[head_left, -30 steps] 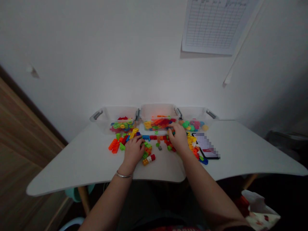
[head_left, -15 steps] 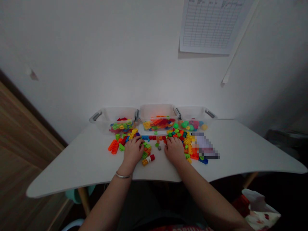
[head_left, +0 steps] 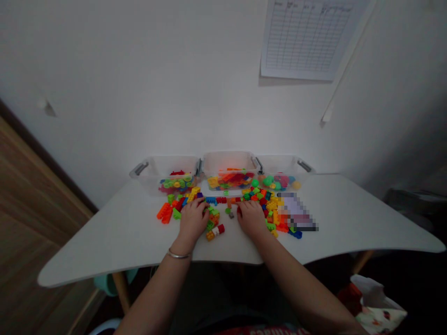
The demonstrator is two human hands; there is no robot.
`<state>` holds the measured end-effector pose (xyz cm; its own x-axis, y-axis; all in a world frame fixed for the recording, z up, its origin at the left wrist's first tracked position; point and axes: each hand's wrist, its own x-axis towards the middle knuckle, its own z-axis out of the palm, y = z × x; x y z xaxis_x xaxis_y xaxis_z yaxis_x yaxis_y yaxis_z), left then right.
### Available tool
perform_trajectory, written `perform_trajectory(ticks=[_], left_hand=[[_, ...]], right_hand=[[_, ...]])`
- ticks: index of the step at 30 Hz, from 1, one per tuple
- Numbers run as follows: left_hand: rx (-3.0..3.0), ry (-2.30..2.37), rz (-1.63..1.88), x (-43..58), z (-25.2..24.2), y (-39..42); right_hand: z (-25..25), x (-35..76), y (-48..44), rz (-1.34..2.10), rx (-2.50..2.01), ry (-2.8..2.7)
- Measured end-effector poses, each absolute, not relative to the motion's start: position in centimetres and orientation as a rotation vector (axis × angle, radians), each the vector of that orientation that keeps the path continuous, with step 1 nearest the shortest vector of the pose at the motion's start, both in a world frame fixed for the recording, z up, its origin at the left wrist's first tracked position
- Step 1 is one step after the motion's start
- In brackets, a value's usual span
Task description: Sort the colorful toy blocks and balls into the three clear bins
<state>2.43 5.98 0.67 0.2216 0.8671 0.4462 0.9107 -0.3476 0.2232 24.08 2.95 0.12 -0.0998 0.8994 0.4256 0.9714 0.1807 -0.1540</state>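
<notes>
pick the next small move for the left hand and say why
Probably take the red-and-white brick just beside the left hand and drop it into the middle bin: it lies loose and close by, and that bin already holds similar bricks.

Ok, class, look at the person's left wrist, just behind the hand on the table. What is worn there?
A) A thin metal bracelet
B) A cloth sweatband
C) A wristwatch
A. A thin metal bracelet circles the wrist behind the left hand, showing as a narrow shiny band with no watch face.
</notes>
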Motion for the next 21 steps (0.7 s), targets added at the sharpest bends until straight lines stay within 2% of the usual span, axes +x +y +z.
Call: perform_trajectory(ticks=[7, 12, 16, 21], left_hand=[[-2.393, -1.742, -0.774, 2.4, 0.7, 6.0], [-2.389, -1.714, -0.778, 2.3, 0.6, 6.1], [-2.39, -1.688, -0.799, 2.2, 0.5, 6.2], [-2.39, -1.701, -0.819, 2.2, 0.5, 6.3]], right_hand=[[-0.2, 24.1, 3.0, -0.195, -1.668, -2.012], [0.8, 24.7, 4.1, -0.088, -1.301, -1.857], [4.2, 25.8, 6.4, -0.113, -1.14, -1.628], [9.7, 26.8, 11.2, -0.032, -1.254, -1.53]])
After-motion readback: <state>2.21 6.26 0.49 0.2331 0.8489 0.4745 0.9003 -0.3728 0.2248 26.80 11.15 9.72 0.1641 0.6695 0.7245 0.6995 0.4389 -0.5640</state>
